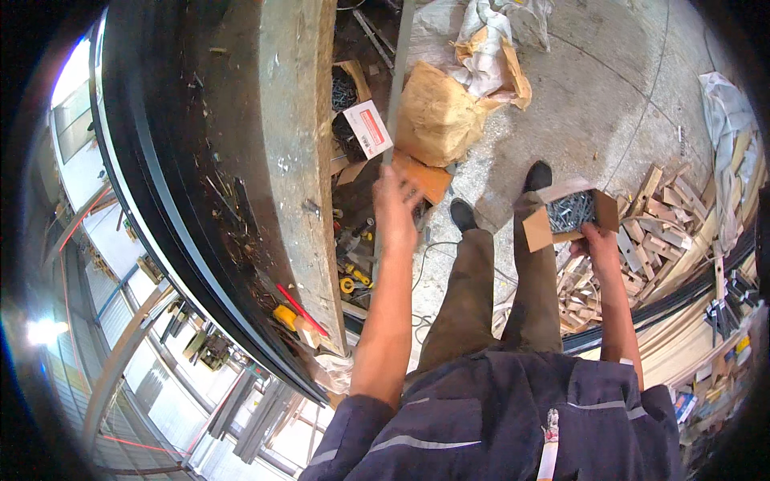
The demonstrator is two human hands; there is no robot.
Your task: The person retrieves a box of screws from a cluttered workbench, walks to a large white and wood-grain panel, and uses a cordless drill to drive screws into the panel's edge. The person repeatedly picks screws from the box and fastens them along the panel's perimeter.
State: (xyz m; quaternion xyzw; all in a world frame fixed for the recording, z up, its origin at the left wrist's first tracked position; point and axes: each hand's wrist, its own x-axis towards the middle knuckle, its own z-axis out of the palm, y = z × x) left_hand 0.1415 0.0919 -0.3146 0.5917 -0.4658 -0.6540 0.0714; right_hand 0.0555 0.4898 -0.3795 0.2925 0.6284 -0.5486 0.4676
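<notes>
My right hand [595,242] grips the near right corner of an open cardboard box [541,228], its flaps folded outward. Loose grey metal nails or screws [571,212] fill the box, held over my right leg. On the other side, my left hand [396,207] reaches in at the edge of the shelf under the bench, fingers apart and slightly blurred. Just beyond its fingertips is an orange-brown cardboard flap [425,178]; whether they touch cannot be made out. A white box with a red label [369,130] sits farther along the shelf, beside an open box of dark fasteners [344,90].
A worn wooden bench top [297,152] runs along my left, with a red pencil-like stick [302,310] on it. Yellow tools [354,278] lie on the shelf below. A torn paper sack [441,112] stands ahead on the concrete floor. Wood offcuts [646,248] are heaped at right.
</notes>
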